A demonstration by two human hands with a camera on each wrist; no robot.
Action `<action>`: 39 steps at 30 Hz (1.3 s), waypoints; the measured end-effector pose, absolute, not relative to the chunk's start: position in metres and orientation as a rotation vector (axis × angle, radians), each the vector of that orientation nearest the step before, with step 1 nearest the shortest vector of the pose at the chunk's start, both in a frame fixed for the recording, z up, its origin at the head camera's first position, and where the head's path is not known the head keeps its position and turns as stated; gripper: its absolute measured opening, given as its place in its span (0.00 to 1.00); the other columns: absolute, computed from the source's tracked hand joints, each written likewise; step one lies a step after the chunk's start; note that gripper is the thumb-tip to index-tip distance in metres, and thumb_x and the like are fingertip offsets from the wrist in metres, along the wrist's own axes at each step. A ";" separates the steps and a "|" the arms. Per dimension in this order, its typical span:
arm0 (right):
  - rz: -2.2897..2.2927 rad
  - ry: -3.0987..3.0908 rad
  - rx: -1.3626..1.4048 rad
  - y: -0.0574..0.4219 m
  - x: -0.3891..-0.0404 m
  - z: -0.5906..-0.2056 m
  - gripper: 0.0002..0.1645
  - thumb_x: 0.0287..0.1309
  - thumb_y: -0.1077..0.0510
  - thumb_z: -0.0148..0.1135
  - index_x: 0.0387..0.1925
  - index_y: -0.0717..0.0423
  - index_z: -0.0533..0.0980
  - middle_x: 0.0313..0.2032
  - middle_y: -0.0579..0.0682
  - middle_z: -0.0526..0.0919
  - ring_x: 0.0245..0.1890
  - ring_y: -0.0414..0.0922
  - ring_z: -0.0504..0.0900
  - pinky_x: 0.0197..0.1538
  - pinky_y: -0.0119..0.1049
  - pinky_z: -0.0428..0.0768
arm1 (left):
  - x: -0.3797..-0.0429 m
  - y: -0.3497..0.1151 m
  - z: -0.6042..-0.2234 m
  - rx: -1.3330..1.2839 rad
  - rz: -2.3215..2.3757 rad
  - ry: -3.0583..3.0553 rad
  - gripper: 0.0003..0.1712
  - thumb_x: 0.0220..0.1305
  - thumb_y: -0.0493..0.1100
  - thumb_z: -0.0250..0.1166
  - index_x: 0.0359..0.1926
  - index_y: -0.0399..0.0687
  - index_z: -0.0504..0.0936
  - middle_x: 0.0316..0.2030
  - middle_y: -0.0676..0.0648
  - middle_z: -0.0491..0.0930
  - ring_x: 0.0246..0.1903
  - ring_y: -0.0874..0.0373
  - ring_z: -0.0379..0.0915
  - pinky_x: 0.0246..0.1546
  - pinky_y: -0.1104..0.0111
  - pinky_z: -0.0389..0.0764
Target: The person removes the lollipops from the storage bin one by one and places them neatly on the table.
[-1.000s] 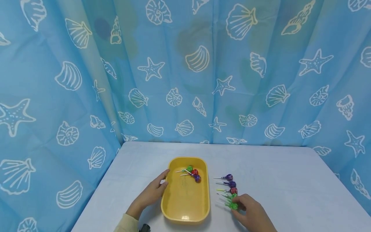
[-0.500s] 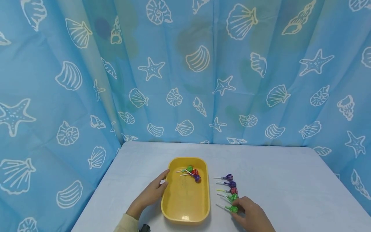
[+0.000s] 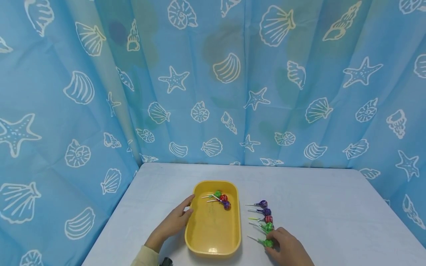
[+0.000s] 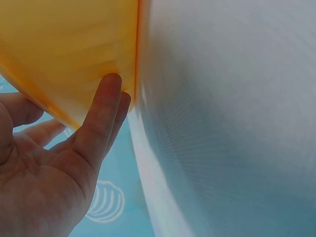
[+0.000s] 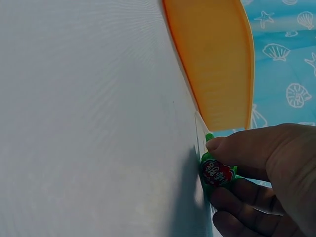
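A yellow tray (image 3: 213, 229) lies on the table, with a green, a red and a purple lollipop (image 3: 226, 205) near its far end. My left hand (image 3: 173, 222) touches the tray's left side; in the left wrist view its fingers lie fairly straight against the outer wall. To the right of the tray, my right hand (image 3: 288, 245) pinches the wrapped head of the nearest green lollipop (image 3: 267, 243), whose stick points left. In the right wrist view the thumb and fingers hold that green head (image 5: 216, 170) low against the tablecloth. Another green lollipop (image 3: 268, 227) lies just beyond it.
Beyond the green ones, a red lollipop (image 3: 268, 219) and two purple lollipops (image 3: 263, 203) lie in a column, sticks toward the tray. A small black object (image 3: 166, 261) shows at the bottom edge. A blue shell-print curtain (image 3: 206, 92) closes off the back and sides.
My right hand has drawn the nearest green lollipop slightly toward me, widening the gap from the green one beyond it. The left hand and tray stay in place.
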State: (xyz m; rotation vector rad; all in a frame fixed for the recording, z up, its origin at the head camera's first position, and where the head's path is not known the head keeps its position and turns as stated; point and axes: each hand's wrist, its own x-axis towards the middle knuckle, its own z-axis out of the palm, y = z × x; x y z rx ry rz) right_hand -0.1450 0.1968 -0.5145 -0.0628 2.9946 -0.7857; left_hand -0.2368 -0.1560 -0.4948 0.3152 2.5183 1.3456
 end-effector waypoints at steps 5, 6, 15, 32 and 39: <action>-0.768 3.024 -0.088 0.199 -0.144 -0.517 0.17 0.44 0.52 0.83 0.35 0.47 0.83 0.29 0.40 0.74 0.27 0.36 0.70 0.32 0.35 0.77 | -0.236 -0.156 -0.495 0.332 1.351 2.517 0.31 0.81 0.44 0.50 0.79 0.47 0.56 0.71 0.34 0.64 0.62 0.39 0.72 0.60 0.44 0.76; -0.769 3.030 -0.093 0.200 -0.144 -0.518 0.17 0.43 0.52 0.83 0.35 0.47 0.83 0.29 0.39 0.74 0.27 0.36 0.70 0.32 0.35 0.77 | -0.236 -0.156 -0.495 0.334 1.352 2.517 0.31 0.81 0.44 0.50 0.79 0.47 0.56 0.71 0.34 0.64 0.62 0.39 0.72 0.60 0.44 0.76; -0.756 3.042 -0.076 0.200 -0.142 -0.517 0.19 0.42 0.50 0.83 0.36 0.46 0.83 0.30 0.39 0.75 0.29 0.35 0.72 0.33 0.35 0.79 | -0.236 -0.157 -0.496 0.350 1.358 2.506 0.31 0.81 0.43 0.49 0.79 0.46 0.55 0.71 0.33 0.64 0.61 0.39 0.73 0.58 0.46 0.78; -0.713 3.182 -0.101 0.194 -0.140 -0.500 0.18 0.44 0.54 0.82 0.39 0.45 0.84 0.36 0.38 0.78 0.32 0.36 0.76 0.38 0.37 0.84 | -0.238 -0.159 -0.498 0.342 1.359 2.508 0.31 0.81 0.44 0.49 0.80 0.48 0.56 0.72 0.35 0.64 0.62 0.41 0.72 0.60 0.46 0.77; -0.740 3.223 -0.174 0.186 -0.142 -0.489 0.16 0.49 0.54 0.80 0.40 0.45 0.83 0.35 0.37 0.78 0.29 0.34 0.73 0.37 0.32 0.83 | -0.238 -0.158 -0.497 0.370 1.363 2.514 0.31 0.81 0.44 0.50 0.79 0.47 0.56 0.70 0.35 0.65 0.64 0.40 0.71 0.62 0.43 0.74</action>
